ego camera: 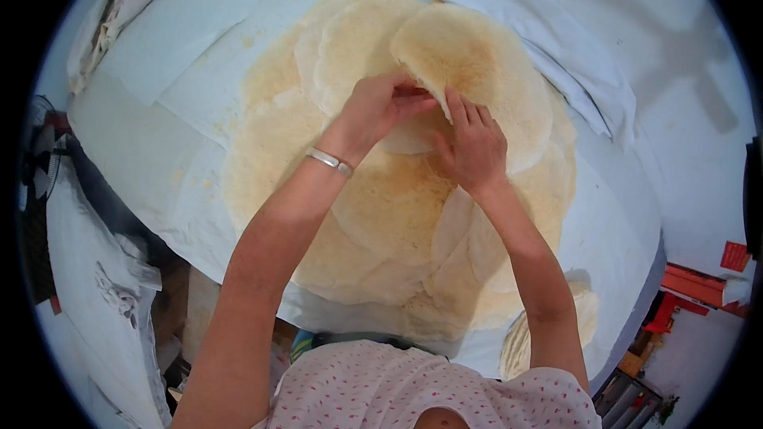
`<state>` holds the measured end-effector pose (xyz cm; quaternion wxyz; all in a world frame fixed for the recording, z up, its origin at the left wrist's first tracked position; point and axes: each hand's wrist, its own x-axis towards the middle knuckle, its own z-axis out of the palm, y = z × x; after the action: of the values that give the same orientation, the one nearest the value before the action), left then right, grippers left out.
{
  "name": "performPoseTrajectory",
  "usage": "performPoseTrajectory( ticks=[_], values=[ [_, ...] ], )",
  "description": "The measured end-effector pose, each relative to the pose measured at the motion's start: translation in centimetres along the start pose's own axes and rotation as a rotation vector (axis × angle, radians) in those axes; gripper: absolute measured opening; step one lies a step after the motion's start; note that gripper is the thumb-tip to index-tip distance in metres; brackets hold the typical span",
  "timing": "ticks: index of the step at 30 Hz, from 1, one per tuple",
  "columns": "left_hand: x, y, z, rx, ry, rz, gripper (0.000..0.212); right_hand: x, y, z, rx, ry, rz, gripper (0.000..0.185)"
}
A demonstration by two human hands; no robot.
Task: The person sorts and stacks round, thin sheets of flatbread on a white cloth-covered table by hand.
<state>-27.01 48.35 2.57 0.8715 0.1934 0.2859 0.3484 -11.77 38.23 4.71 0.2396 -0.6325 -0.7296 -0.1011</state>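
Observation:
Thin, round, pale yellow sheets with a fibrous look overlap in a wide ring on a white cloth; their material cannot be told for certain. At the upper middle, one round sheet has its near edge raised between my hands. My left hand, with a silver bracelet on the wrist, is at that edge from the left, its fingertips partly hidden beneath it. My right hand holds the same edge from the right, fingers on top and thumb below.
The white cloth covers a large table. A stack of similar round pieces lies by my right elbow. Bunched white fabric runs along the upper right. An electric fan stands at the far left, near more draped white cloth.

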Motion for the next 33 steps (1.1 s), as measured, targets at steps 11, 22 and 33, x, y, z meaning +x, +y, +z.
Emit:
performPoseTrajectory(
  ticks=[11, 22, 33],
  values=[
    [-3.9, -4.9, 0.7, 0.484, 0.111, -0.049, 0.023, 7.1, 13.4, -6.2, 0.533, -0.326, 0.317, 0.034],
    [-8.9, -4.5, -2.1, 0.304, 0.617, 0.233, 0.023, 14.5, 9.9, -15.8, 0.348, 0.066, 0.145, 0.031],
    [-7.1, -2.9, -4.0, 0.100, 0.665, 0.110, 0.006, 2.3, -2.4, 4.0, 0.101, -0.312, -0.243, 0.038]
  ],
)
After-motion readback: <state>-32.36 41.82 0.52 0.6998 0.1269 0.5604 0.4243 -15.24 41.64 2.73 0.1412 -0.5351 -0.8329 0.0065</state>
